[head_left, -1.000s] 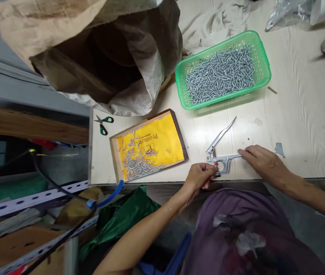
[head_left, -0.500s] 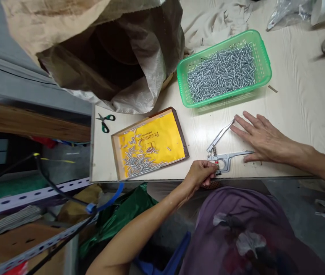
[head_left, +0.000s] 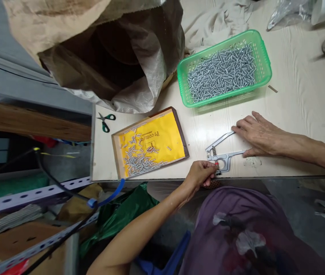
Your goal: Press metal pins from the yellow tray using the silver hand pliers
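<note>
Silver snap-fastener pliers (head_left: 224, 157) with a coil spring between their spread handles lie near the table's front edge. My right hand (head_left: 261, 135) grips the handle ends, fingers on the upper handle and thumb against the lower one. At the jaw end, my left hand (head_left: 201, 173) is closed in a pinch. What its fingertips hold is too small and covered to make out; a bit of red shows beside them in the jaw. Left of that hand, a shallow cardboard tray (head_left: 181, 133) lined with yellow carries many small metal pins (head_left: 139, 162).
A green basket (head_left: 181, 82) full of small metal springs (head_left: 222, 72) stands behind the pliers. Green-handled scissors (head_left: 105, 121) lie at the table's left edge. A large open paper sack (head_left: 156, 76) leans at the back left. Clear plastic bags (head_left: 291, 15) are at the back right.
My right hand's fingers have bent and drawn in on the handles, and the upper handle has come down a little. My left hand stays at the jaw.
</note>
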Demonstrator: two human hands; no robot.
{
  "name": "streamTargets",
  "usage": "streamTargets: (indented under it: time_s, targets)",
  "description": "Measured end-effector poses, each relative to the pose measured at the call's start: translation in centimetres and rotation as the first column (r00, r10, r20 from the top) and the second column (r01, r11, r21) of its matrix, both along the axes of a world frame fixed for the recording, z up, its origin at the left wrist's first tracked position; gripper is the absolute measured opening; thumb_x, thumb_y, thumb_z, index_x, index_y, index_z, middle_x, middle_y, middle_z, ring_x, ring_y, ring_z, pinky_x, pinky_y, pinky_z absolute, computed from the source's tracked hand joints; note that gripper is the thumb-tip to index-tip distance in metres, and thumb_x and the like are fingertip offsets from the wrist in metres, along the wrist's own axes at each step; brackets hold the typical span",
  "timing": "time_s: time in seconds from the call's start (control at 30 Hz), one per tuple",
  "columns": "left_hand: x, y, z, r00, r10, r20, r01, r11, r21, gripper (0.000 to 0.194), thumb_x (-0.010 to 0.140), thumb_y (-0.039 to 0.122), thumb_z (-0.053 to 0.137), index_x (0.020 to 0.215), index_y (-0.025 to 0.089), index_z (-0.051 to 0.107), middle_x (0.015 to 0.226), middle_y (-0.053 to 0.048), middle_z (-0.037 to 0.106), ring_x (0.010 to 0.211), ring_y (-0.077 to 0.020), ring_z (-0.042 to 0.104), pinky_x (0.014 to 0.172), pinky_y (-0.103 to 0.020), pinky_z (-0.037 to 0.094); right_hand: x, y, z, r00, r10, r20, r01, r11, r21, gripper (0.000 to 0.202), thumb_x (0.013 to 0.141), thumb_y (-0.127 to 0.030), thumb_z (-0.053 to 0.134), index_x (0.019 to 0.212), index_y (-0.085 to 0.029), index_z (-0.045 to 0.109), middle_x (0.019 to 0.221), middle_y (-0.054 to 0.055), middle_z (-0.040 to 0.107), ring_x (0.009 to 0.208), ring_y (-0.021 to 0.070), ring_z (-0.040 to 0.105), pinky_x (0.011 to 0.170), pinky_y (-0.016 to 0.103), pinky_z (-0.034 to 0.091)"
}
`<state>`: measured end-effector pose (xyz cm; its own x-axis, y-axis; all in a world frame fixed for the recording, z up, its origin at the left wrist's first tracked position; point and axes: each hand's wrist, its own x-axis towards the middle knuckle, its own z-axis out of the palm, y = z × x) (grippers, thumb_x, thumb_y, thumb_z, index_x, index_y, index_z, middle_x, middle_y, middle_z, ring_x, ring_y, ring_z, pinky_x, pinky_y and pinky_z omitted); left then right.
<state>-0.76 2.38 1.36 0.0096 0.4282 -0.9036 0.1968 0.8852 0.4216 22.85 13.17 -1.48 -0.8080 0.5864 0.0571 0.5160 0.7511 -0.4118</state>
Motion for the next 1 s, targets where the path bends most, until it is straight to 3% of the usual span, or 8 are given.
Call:
streamTargets:
  time_s: [0.13, 0.2, 0.37, 0.47, 0.53, 0.7, 0.83, 1.0]
  targets:
    - [-0.4, -0.8, 0.0, 0.979, -0.144, -0.144, 0.164, 0.977, 0.133, 0.026, 0.081, 0.035, 0.069, 0.065, 0.015, 0.062, 0.048, 0.005, 0.051, 0.034, -0.0053, 0.040, 0.038, -0.018, 0.028, 0.2, -1.0, 0.5, 0.996, 0.008, 0.088, -0.010, 1.000, 0.029, 0.053, 0.083, -0.064, 0.059, 0.113, -0.020, 0.063, 0.103, 0.014, 0.063, 0.098, 0.0309, 0.053, 0.088, 0.047, 0.039]
    - [-0.1, -1.1, 0.3, 0.909, -0.215, -0.357, 0.344, 0.872, 0.349, 0.022, 0.084, 0.032, 0.066, 0.069, 0.017, 0.066, 0.056, 0.002, 0.058, 0.047, -0.0092, 0.051, 0.047, -0.020, 0.037, 0.2, -1.6, 0.7, 0.992, -0.002, 0.129, -0.005, 0.998, 0.058, 0.047, 0.087, -0.059, 0.057, 0.113, -0.020, 0.062, 0.102, 0.014, 0.063, 0.096, 0.0305, 0.053, 0.084, 0.045, 0.039]
    - [2.6, 0.1, -0.3, 0.633, -0.241, -0.736, 0.773, 0.247, 0.584, 0.025, 0.089, 0.032, 0.064, 0.109, 0.018, 0.066, 0.114, -0.012, 0.068, 0.104, -0.0246, 0.061, 0.086, -0.034, 0.050, -0.1, -2.5, 1.3, 0.975, -0.021, 0.219, -0.001, 0.995, 0.102, 0.042, 0.087, -0.045, 0.063, 0.115, -0.015, 0.060, 0.106, 0.016, 0.063, 0.097, 0.0306, 0.053, 0.081, 0.043, 0.042]
    - [4.1, 1.9, -1.7, 0.493, -0.294, -0.818, 0.861, 0.028, 0.509, 0.052, 0.089, 0.033, 0.064, 0.133, 0.012, 0.049, 0.137, -0.021, 0.054, 0.121, -0.0310, 0.052, 0.098, -0.043, 0.046, 0.0, -2.4, 1.5, 0.980, 0.020, 0.196, -0.034, 0.997, 0.068, 0.052, 0.084, -0.048, 0.067, 0.121, -0.013, 0.058, 0.111, 0.017, 0.062, 0.100, 0.0313, 0.053, 0.083, 0.043, 0.045]
    - [4.5, 2.9, -2.5, 0.455, -0.335, -0.825, 0.871, -0.028, 0.491, 0.058, 0.091, 0.035, 0.061, 0.139, 0.009, 0.041, 0.137, -0.023, 0.052, 0.119, -0.0318, 0.052, 0.098, -0.046, 0.046, 0.2, -2.2, 1.5, 0.983, 0.032, 0.181, -0.042, 0.998, 0.055, 0.060, 0.079, -0.050, 0.072, 0.123, -0.012, 0.056, 0.114, 0.019, 0.061, 0.102, 0.0324, 0.053, 0.085, 0.044, 0.046]
    - [4.1, 3.4, -3.2, 0.460, -0.347, -0.817, 0.867, -0.022, 0.498, 0.060, 0.091, 0.039, 0.060, 0.137, 0.008, 0.040, 0.123, -0.020, 0.056, 0.108, -0.0315, 0.054, 0.094, -0.049, 0.047, 0.2, -3.2, 1.8, 0.979, -0.007, 0.201, -0.013, 0.995, 0.096, 0.050, 0.081, -0.042, 0.073, 0.117, -0.010, 0.060, 0.100, 0.015, 0.063, 0.092, 0.0294, 0.054, 0.077, 0.039, 0.046]
    - [4.3, 2.8, -3.4, 0.416, -0.357, -0.836, 0.874, -0.099, 0.477, 0.038, 0.096, 0.034, 0.053, 0.124, 0.008, 0.050, 0.110, -0.015, 0.059, 0.098, -0.0260, 0.055, 0.088, -0.041, 0.049, 0.1, -5.2, 1.7, 0.987, -0.047, 0.155, 0.010, 0.972, 0.235, 0.017, 0.092, -0.021, 0.056, 0.103, -0.009, 0.064, 0.084, 0.011, 0.062, 0.080, 0.0238, 0.052, 0.068, 0.034, 0.041]
    - [4.6, 2.4, -4.2, 0.378, -0.316, -0.870, 0.869, -0.203, 0.452, 0.024, 0.102, 0.028, 0.039, 0.102, 0.014, 0.057, 0.091, -0.008, 0.061, 0.086, -0.0200, 0.055, 0.076, -0.033, 0.049, 0.2, -6.4, 0.7, 0.998, -0.055, 0.021, 0.045, 0.942, 0.333, 0.026, 0.096, -0.005, 0.042, 0.084, -0.013, 0.063, 0.071, 0.005, 0.056, 0.069, 0.0181, 0.048, 0.066, 0.031, 0.036]
